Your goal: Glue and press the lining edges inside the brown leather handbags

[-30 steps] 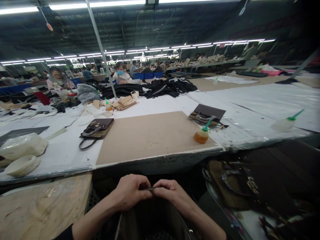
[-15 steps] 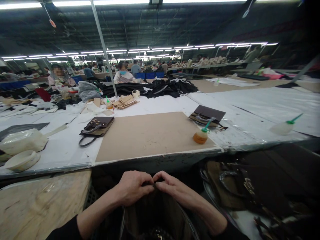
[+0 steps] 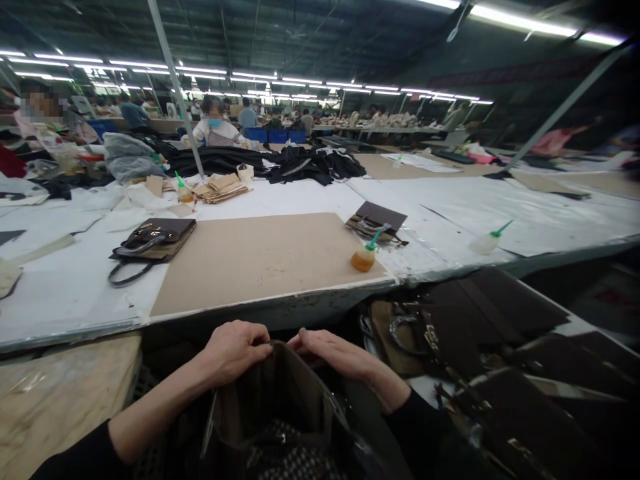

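A dark brown handbag (image 3: 320, 393) stands in front of my body with its mouth open upward, showing a brown interior and some black-and-white patterned material low inside. My left hand (image 3: 239, 353) pinches its far rim between thumb and curled fingers. On the other side of that far edge, my right hand (image 3: 330, 352) is closed around the rim, its fingertips partly hidden behind the bag wall. A small gap separates the two hands.
Ahead, the table bears a brown board (image 3: 260, 260), a finished handbag (image 3: 150, 243), another bag (image 3: 377, 220) and a glue bottle (image 3: 363, 260). More dark handbags (image 3: 465, 320) lie at my right. A plastic-covered surface (image 3: 65, 393) is at my left. Co-workers sit across the table.
My view has turned right. My hands, nearly touching before, have moved apart along the bag's rim, and the bag's mouth shows wider, with the patterned material inside now visible.
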Demonstrator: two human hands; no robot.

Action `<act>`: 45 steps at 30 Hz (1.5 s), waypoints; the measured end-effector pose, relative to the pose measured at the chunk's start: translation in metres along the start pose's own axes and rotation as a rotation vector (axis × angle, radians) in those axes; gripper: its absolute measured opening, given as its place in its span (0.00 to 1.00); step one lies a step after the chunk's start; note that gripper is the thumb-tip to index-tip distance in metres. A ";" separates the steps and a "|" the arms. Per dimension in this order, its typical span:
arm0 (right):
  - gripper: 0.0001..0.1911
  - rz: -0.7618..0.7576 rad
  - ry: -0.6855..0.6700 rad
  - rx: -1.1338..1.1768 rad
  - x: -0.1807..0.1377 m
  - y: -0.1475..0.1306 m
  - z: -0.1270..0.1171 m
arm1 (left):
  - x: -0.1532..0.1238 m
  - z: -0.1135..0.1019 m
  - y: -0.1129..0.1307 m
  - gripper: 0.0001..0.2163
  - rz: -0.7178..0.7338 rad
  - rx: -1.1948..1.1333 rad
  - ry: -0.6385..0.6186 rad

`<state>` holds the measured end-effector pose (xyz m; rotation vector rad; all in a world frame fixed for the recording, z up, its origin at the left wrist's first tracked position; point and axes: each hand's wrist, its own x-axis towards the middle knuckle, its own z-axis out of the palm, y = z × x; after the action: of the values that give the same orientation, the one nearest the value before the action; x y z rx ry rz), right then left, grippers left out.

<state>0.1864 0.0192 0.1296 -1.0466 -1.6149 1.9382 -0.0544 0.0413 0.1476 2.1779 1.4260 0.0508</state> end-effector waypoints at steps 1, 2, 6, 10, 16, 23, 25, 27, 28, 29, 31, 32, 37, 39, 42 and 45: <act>0.37 0.035 0.010 0.034 -0.008 -0.002 0.000 | 0.000 0.000 0.000 0.11 -0.009 0.012 0.010; 0.38 0.057 0.023 0.042 -0.016 -0.005 0.002 | 0.000 0.001 0.000 0.11 -0.016 0.020 0.016; 0.29 0.063 0.168 -0.369 -0.055 -0.010 0.021 | -0.001 0.001 0.001 0.10 -0.024 0.038 0.027; 0.27 0.159 0.451 -0.828 -0.081 0.006 0.050 | 0.000 0.002 0.003 0.09 -0.015 0.040 0.018; 0.17 0.038 0.559 -0.872 -0.085 0.031 0.066 | -0.004 0.002 0.006 0.09 -0.015 0.042 0.009; 0.12 -0.144 0.630 -0.894 -0.086 0.043 0.072 | -0.019 -0.007 0.015 0.12 0.193 0.103 0.037; 0.12 -0.175 0.657 -0.905 -0.086 0.047 0.072 | -0.020 -0.010 0.025 0.12 0.317 0.234 0.095; 0.12 -0.192 0.671 -0.897 -0.086 0.050 0.071 | -0.018 -0.012 0.037 0.11 0.447 0.323 0.117; 0.12 -0.192 0.673 -0.886 -0.087 0.051 0.069 | -0.015 -0.012 0.044 0.10 0.506 0.315 0.097; 0.11 -0.187 0.670 -0.869 -0.087 0.051 0.068 | -0.012 -0.012 0.051 0.08 0.554 0.269 0.057; 0.11 -0.177 0.656 -0.819 -0.088 0.052 0.063 | -0.002 -0.009 0.062 0.08 0.595 0.116 -0.068; 0.11 -0.171 0.648 -0.788 -0.089 0.052 0.061 | 0.003 -0.007 0.067 0.09 0.593 0.040 -0.135; 0.12 -0.160 0.601 -0.585 -0.098 0.049 0.049 | 0.028 -0.003 0.083 0.07 0.529 -0.109 -0.300; 0.12 -0.164 0.564 -0.509 -0.100 0.047 0.046 | 0.034 -0.007 0.086 0.06 0.510 -0.129 -0.353; 0.12 -0.152 0.516 -0.449 -0.099 0.045 0.042 | 0.036 -0.010 0.082 0.07 0.462 -0.201 -0.451; 0.12 -0.114 0.467 -0.408 -0.094 0.046 0.039 | 0.032 -0.006 0.074 0.09 0.391 -0.282 -0.512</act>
<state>0.2238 -0.0853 0.1142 -1.3992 -1.7710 1.1925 0.0201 0.0496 0.1781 2.0070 0.6610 -0.1480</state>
